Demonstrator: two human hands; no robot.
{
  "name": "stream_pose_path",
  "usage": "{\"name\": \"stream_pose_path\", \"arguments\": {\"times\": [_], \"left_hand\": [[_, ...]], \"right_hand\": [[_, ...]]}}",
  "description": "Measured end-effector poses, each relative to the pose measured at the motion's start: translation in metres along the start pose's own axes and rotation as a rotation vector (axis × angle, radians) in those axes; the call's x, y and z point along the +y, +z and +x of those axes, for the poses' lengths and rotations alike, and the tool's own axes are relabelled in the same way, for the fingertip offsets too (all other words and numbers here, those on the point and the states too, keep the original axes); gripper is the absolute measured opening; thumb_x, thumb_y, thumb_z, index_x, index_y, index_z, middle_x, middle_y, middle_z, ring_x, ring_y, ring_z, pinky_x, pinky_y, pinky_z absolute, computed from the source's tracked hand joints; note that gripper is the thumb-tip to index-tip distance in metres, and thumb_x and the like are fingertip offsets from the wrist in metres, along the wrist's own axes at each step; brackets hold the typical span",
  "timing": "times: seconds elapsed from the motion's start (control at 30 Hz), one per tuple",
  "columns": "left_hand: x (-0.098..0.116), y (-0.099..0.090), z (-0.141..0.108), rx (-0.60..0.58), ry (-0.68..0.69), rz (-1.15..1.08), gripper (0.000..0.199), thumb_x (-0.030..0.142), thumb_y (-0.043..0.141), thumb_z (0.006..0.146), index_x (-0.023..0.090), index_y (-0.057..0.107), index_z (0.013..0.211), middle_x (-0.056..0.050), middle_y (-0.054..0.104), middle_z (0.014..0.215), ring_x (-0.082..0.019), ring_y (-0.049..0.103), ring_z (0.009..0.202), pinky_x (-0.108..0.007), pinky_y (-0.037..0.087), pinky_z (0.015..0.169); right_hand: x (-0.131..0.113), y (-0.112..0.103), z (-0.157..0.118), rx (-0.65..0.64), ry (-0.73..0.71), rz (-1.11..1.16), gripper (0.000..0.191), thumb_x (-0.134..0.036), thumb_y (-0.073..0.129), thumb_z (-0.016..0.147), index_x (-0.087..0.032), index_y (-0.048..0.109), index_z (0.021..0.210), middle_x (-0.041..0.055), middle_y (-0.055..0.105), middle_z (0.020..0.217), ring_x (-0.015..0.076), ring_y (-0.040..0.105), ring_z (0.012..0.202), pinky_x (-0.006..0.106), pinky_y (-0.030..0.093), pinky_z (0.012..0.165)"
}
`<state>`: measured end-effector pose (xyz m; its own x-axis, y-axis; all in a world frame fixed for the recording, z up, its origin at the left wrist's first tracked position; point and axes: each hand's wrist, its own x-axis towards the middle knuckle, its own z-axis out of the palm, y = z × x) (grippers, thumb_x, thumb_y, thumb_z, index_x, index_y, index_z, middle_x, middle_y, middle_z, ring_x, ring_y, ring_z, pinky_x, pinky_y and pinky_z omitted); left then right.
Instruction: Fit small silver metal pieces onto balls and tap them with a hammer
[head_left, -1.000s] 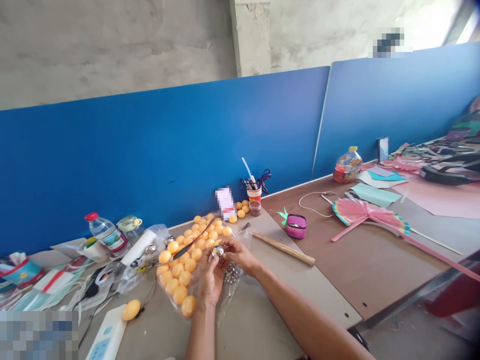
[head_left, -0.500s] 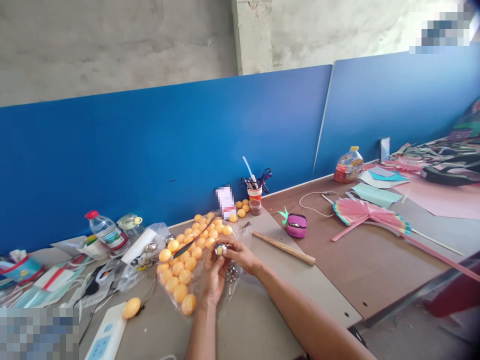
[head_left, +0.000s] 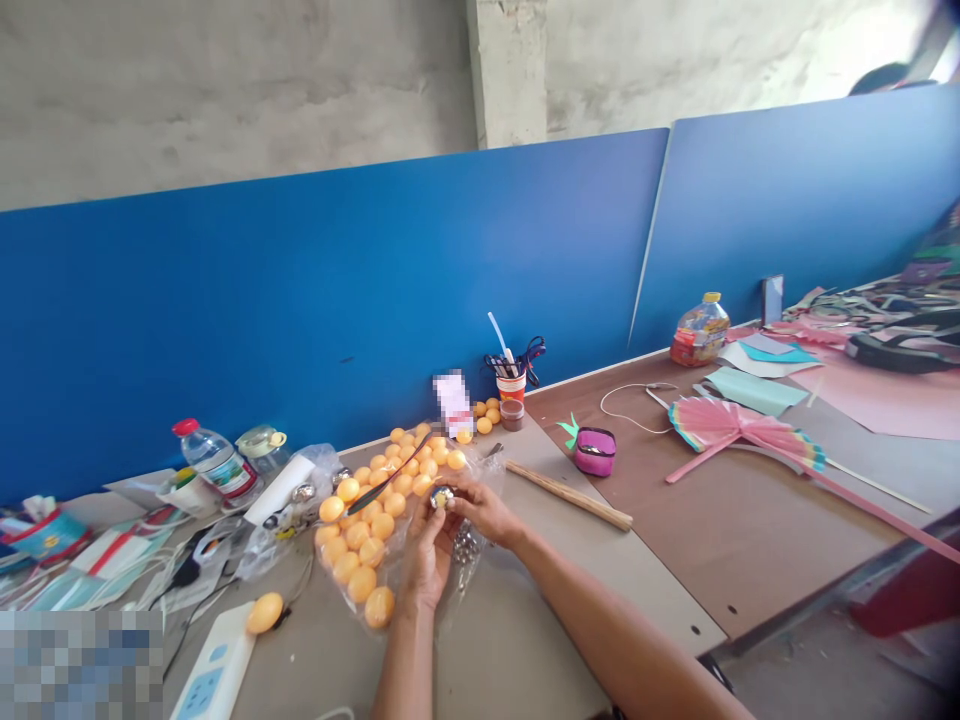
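Note:
Both hands meet over the near desk around a small shiny silver ball (head_left: 442, 496) with a pale yellowish patch on the side facing me. My left hand (head_left: 427, 562) grips it from below, thumb pressed to its side. From the right, the curled fingers of my right hand (head_left: 484, 512) pinch it too. Just behind and left lies a clear plastic bag of orange balls (head_left: 372, 551), with a dark strap-like strip (head_left: 384, 482) across it. Under my hands, partly hidden, is a clear bag of small silvery pieces (head_left: 466, 543).
A wooden stick (head_left: 568, 494) and a purple pouch (head_left: 595, 452) lie to the right, before a pink paper fan (head_left: 739, 420). A cup of pens and scissors (head_left: 511, 388) stands at the blue partition (head_left: 337, 300). Left are a bottle (head_left: 217, 460) and a power strip (head_left: 214, 670).
The camera view has shifted very slightly. Both hands stay closed on the silver ball, with hardly any visible movement.

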<state>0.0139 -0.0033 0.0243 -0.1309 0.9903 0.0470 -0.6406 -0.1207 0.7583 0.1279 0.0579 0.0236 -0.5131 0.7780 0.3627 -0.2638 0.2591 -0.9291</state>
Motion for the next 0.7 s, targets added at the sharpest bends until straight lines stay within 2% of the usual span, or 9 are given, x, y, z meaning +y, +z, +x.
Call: {"name": "stream_pose_path", "arguments": {"times": [0.13,0.3,0.4,0.53,0.7], "left_hand": [[-0.0002,0.0003,0.0004,-0.005,0.002,-0.023,0.033,0.024,0.073,0.076,0.022,0.068,0.108,-0.004,0.073,0.098,-0.017,0.067,0.088,-0.032,0.050,0.090],[-0.0055,-0.0053,0.0035,-0.012,-0.020,0.002,0.035,0.026,0.074,0.075,0.024,0.068,0.110,-0.004,0.071,0.109,-0.018,0.067,0.095,-0.033,0.050,0.091],[-0.0065,-0.0047,0.0034,-0.007,-0.019,0.024,0.036,0.027,0.076,0.073,0.026,0.068,0.109,-0.004,0.071,0.109,-0.020,0.067,0.098,-0.035,0.050,0.091],[-0.0058,-0.0004,0.0015,0.004,-0.020,0.072,0.038,0.029,0.078,0.070,0.023,0.068,0.106,-0.006,0.072,0.107,-0.024,0.066,0.102,-0.038,0.050,0.093],[-0.0047,0.0031,-0.0001,0.007,-0.030,0.039,0.037,0.026,0.078,0.070,0.021,0.068,0.106,-0.006,0.073,0.104,-0.024,0.066,0.102,-0.039,0.049,0.095]], "right_hand": [[0.0033,0.0003,-0.0003,0.010,0.024,0.030,0.047,-0.052,0.068,0.076,-0.021,0.067,0.112,0.0062,0.069,0.105,0.0241,0.062,0.099,0.040,0.048,0.093],[-0.0011,0.0002,-0.0035,0.016,0.062,0.112,0.042,-0.049,0.068,0.076,-0.021,0.068,0.108,0.0054,0.070,0.103,0.0234,0.063,0.097,0.039,0.047,0.093],[-0.0015,0.0011,-0.0042,0.075,0.060,0.121,0.037,-0.048,0.066,0.078,-0.021,0.070,0.102,0.0050,0.069,0.103,0.0225,0.062,0.098,0.038,0.046,0.093],[0.0034,0.0050,-0.0027,0.176,0.150,0.153,0.029,-0.042,0.070,0.072,-0.021,0.069,0.093,0.0015,0.069,0.089,0.0188,0.062,0.084,0.035,0.049,0.084],[0.0037,0.0064,-0.0017,0.186,0.195,0.208,0.027,-0.039,0.072,0.068,-0.020,0.068,0.087,-0.0001,0.067,0.084,0.0165,0.060,0.077,0.031,0.048,0.078]]}}
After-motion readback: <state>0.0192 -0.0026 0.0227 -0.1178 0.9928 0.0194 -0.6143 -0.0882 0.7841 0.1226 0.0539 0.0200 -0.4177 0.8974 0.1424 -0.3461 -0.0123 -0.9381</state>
